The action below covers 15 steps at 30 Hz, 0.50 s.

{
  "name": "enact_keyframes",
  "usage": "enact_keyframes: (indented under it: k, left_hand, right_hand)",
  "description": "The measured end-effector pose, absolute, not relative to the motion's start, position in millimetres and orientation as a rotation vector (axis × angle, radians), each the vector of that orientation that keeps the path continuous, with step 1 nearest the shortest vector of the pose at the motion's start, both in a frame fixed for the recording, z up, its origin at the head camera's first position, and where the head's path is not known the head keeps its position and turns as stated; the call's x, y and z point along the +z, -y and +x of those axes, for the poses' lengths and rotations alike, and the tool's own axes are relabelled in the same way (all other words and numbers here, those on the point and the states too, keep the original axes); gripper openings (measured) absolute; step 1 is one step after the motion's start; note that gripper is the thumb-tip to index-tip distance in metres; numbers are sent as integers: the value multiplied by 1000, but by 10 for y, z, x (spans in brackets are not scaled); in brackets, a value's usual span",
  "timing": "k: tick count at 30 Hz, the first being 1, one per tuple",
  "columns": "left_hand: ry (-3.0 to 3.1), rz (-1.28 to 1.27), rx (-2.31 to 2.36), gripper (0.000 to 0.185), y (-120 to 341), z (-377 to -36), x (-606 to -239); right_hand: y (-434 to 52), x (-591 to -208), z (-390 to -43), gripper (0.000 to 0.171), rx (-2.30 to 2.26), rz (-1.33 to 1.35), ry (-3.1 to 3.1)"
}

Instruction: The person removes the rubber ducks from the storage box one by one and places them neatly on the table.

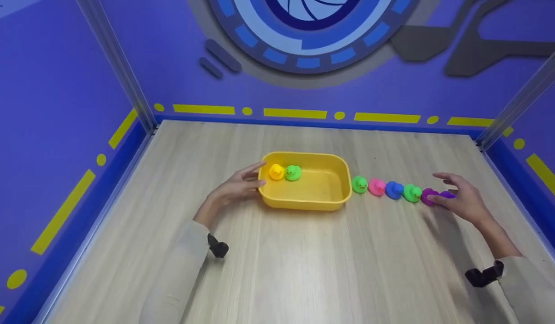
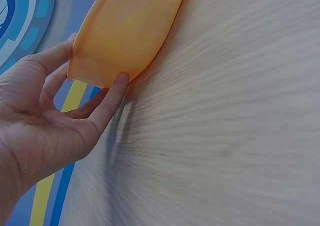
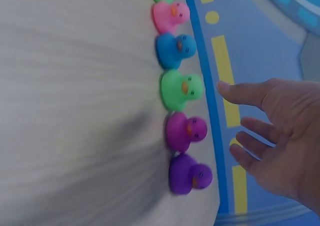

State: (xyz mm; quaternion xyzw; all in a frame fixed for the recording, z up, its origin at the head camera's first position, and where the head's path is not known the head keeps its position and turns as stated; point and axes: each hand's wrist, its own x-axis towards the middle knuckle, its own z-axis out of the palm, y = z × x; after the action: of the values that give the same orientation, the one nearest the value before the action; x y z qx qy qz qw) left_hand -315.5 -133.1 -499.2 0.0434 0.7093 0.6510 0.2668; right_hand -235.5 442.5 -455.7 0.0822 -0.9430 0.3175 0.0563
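A yellow plastic tub [image 1: 304, 203] holds a yellow duck [image 1: 276, 172] and a green duck [image 1: 293, 173] at its left end. The fingers of my left hand [image 1: 236, 186] touch the tub's left end, fairly straight; the left wrist view shows them against its outer wall. From the tub's right side runs a row of toy ducks: green [image 1: 359, 184], pink [image 1: 376, 187], blue [image 1: 394, 190], green [image 3: 180, 89], magenta [image 3: 184, 132] and purple [image 3: 187, 175]. Over the magenta and purple ducks hovers my right hand [image 1: 464, 198], fingers spread, holding nothing.
The light wooden tabletop [image 1: 313, 265] is bounded by blue panels with yellow markings at the back [image 1: 295, 101], left and right. Metal posts stand at both back corners. A black band with a small device [image 1: 218, 246] sits on each wrist.
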Motion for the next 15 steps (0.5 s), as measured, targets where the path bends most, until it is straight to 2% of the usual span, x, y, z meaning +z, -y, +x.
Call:
enact_keyframes:
  k: [6, 15]
  left_hand:
    - [-1932, 119, 1732, 68, 1329, -3163, -4990]
    - [-1934, 92, 1721, 69, 1324, -3172, -4976]
  right_hand:
    - [-4148, -4471, -2439, 54, 970, 396, 2817]
    - [-3635, -4343, -2650, 54, 1064, 534, 2815]
